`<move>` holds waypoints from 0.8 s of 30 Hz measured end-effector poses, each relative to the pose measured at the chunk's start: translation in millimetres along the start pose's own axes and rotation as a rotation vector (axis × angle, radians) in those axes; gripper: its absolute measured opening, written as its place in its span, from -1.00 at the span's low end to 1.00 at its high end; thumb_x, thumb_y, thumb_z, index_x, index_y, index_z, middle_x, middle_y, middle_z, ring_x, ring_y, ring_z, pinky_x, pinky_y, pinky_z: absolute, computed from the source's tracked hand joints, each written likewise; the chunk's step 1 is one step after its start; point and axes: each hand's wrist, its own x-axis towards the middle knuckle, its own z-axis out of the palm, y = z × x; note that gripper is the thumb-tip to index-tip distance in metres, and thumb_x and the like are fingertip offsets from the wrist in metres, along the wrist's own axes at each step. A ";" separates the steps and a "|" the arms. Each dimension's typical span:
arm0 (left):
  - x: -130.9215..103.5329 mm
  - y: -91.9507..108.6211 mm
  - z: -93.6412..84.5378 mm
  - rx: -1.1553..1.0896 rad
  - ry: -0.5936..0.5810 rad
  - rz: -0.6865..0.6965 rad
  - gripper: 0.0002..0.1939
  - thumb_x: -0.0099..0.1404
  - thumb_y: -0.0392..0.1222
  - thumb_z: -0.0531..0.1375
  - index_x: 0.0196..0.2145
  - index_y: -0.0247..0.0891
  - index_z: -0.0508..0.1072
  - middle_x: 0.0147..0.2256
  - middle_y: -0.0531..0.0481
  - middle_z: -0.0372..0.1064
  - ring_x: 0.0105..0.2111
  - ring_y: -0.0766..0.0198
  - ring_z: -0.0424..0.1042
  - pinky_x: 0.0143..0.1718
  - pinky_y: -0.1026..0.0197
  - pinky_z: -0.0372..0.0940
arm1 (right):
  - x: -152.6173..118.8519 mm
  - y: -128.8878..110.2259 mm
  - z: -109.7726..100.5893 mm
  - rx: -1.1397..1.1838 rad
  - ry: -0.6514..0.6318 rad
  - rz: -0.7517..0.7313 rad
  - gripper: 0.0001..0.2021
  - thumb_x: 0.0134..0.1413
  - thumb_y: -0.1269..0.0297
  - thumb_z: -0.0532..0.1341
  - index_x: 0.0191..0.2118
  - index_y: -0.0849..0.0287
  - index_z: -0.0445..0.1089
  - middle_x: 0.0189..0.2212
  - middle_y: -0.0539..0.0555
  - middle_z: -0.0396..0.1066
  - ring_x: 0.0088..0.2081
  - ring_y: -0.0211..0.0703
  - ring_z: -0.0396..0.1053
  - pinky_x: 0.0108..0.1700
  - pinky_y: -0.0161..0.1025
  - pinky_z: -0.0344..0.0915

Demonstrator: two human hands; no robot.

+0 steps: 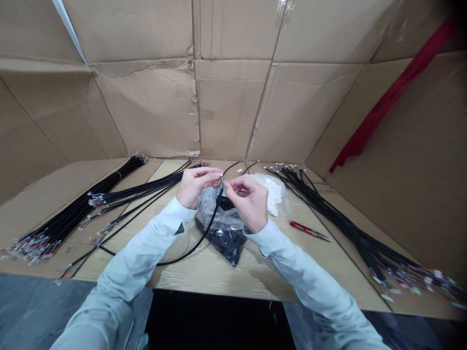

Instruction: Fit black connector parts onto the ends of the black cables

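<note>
Between my hands, a black cable (209,226) rises in a curve, with thin coloured wires (221,182) fanning out at its top. A small white connector (221,174) sits at the wire ends, pinched in the fingertips of my left hand (195,184). Thumb and forefinger of my right hand (250,199) close on the wires just beside it; the exact grip is too small to make out. Below both hands stands an open clear plastic bag (222,238) full of small black pieces. Behind my right hand lies a clear bag of white connectors (275,194).
Bundled black cables (87,204) and looser cables (146,187) lie on the left; another cable bundle (339,223) stretches along the right. Red-handled snips (309,231) rest right of the bags. Cardboard walls (233,107) enclose the table (270,272) at the back and sides.
</note>
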 end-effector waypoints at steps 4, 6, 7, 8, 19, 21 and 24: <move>0.2 0.0 -0.3 -0.002 -0.002 -0.001 -0.82 -0.19 -0.26 0.33 -0.52 -0.36 0.52 -0.55 -0.02 0.41 -0.53 0.40 0.36 -0.38 0.28 0.26 | 0.7 -0.9 -0.5 -0.003 0.001 0.001 -0.90 -0.17 0.35 0.18 -0.56 0.28 0.36 -0.59 -0.02 0.26 -0.59 -0.46 0.14 -0.55 -0.46 0.12; 0.3 0.3 -0.2 -0.005 -0.003 -0.001 -0.82 -0.19 -0.27 0.33 -0.52 -0.36 0.52 -0.55 -0.02 0.42 -0.53 0.40 0.36 -0.39 0.29 0.26 | 0.8 -1.1 -0.6 0.001 -0.001 0.004 -0.89 -0.16 0.35 0.18 -0.56 0.29 0.37 -0.59 -0.01 0.26 -0.59 -0.46 0.14 -0.55 -0.46 0.11; 0.3 0.5 -0.2 -0.006 -0.004 -0.001 -0.82 -0.19 -0.27 0.33 -0.52 -0.36 0.52 -0.55 -0.02 0.42 -0.53 0.40 0.36 -0.39 0.29 0.26 | 0.8 -1.1 -0.6 0.003 -0.002 0.005 -0.89 -0.16 0.35 0.18 -0.56 0.29 0.37 -0.59 -0.01 0.26 -0.59 -0.47 0.14 -0.56 -0.46 0.11; 0.3 0.7 -0.1 -0.008 -0.002 -0.001 -0.82 -0.19 -0.27 0.33 -0.52 -0.36 0.52 -0.55 -0.02 0.42 -0.53 0.40 0.36 -0.40 0.30 0.27 | 0.8 -1.0 -0.5 0.006 -0.003 0.004 -0.89 -0.16 0.35 0.18 -0.56 0.29 0.37 -0.59 -0.01 0.26 -0.59 -0.47 0.13 -0.56 -0.46 0.11; 0.8 -0.9 -1.3 0.009 -0.003 0.004 -0.81 -0.19 -0.27 0.33 -0.52 -0.36 0.53 -0.55 -0.02 0.42 -0.54 0.40 0.36 -0.41 0.30 0.26 | 0.4 -1.4 -0.1 0.019 0.013 0.004 -0.89 -0.16 0.36 0.18 -0.56 0.30 0.37 -0.58 -0.01 0.26 -0.59 -0.48 0.13 -0.56 -0.47 0.10; 1.8 -2.5 -2.2 0.033 -0.007 0.026 -0.81 -0.18 -0.26 0.33 -0.50 -0.36 0.53 -0.56 -0.02 0.42 -0.54 0.41 0.35 -0.42 0.31 0.25 | 0.7 -1.0 0.0 0.020 0.013 0.011 -0.89 -0.16 0.36 0.19 -0.56 0.30 0.37 -0.57 -0.01 0.26 -0.59 -0.48 0.13 -0.56 -0.47 0.09; 2.9 -4.7 -3.7 0.058 -0.012 0.060 -0.82 -0.16 -0.25 0.33 -0.50 -0.35 0.53 -0.56 -0.01 0.43 -0.55 0.41 0.35 -0.44 0.32 0.25 | 0.6 -0.6 0.1 0.033 0.006 0.040 -0.88 -0.15 0.34 0.19 -0.55 0.30 0.37 -0.57 -0.02 0.25 -0.60 -0.49 0.12 -0.56 -0.47 0.09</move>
